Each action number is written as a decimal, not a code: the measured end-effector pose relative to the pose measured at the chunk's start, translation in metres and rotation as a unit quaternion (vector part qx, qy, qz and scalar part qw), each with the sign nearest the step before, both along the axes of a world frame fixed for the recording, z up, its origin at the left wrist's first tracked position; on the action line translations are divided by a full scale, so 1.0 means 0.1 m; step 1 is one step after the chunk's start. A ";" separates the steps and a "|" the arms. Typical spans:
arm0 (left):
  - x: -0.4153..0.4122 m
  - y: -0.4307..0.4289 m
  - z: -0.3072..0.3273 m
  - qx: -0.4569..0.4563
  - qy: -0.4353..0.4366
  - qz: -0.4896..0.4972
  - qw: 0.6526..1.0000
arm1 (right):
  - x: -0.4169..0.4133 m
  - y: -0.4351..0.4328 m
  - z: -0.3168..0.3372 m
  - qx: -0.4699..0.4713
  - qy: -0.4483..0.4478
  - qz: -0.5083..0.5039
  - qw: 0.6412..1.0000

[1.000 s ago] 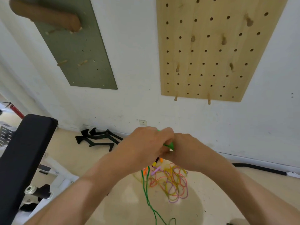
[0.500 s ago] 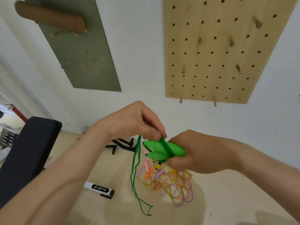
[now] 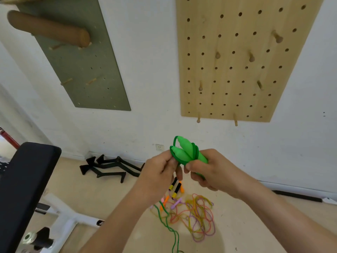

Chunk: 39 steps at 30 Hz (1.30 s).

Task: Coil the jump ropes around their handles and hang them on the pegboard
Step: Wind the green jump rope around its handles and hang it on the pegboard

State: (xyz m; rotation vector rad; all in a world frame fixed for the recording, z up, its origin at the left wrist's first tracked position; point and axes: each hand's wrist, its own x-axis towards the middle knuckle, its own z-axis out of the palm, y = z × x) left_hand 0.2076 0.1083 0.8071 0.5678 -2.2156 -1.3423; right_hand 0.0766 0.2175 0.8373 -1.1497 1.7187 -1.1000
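Evidently the two green handles were held side by side in front of the wall, below the wooden pegboard and above the floor. They were clasped in the right hand, whose fingers were curled round their lower ends. Several turns of the green cord had been wound across the middle of the pair, and the loose remainder was seen trailing down to the floor. The left hand was closed against the left side of the bundle, and the cord appeared to be pinched there between thumb and fingers, though the exact contact was partly hidden. A tangle of other ropes was left lying on the floor just beyond the hands. The cord was judged to be light, thin and limp but somewhat springy, so that turns might be expected to slip off the smooth, tapered handles if tension were lost. The handles themselves were judged stiff and easily gripped. Hold would best be taken across the wound middle, with the turns trapped under a thumb, and the loose cord taken close to the bundle. A peg at the pegboard's lower edge was within reach.
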 end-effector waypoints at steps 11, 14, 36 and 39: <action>0.08 0.02 0.29 -0.609 -0.207 -0.020 0.765 | -0.11 -0.13 -0.01 0.111 0.376 -0.028 0.919; 0.06 -0.12 0.38 -0.648 -0.187 -0.052 0.737 | -0.10 -0.12 0.07 0.153 0.464 0.029 0.872; -0.19 -0.31 0.25 0.276 0.009 -0.110 0.955 | -0.18 -0.02 0.33 -0.052 0.098 0.088 0.990; -0.21 -0.19 0.15 0.240 0.027 -0.061 0.968 | -0.16 -0.06 0.16 -0.047 0.005 0.046 0.998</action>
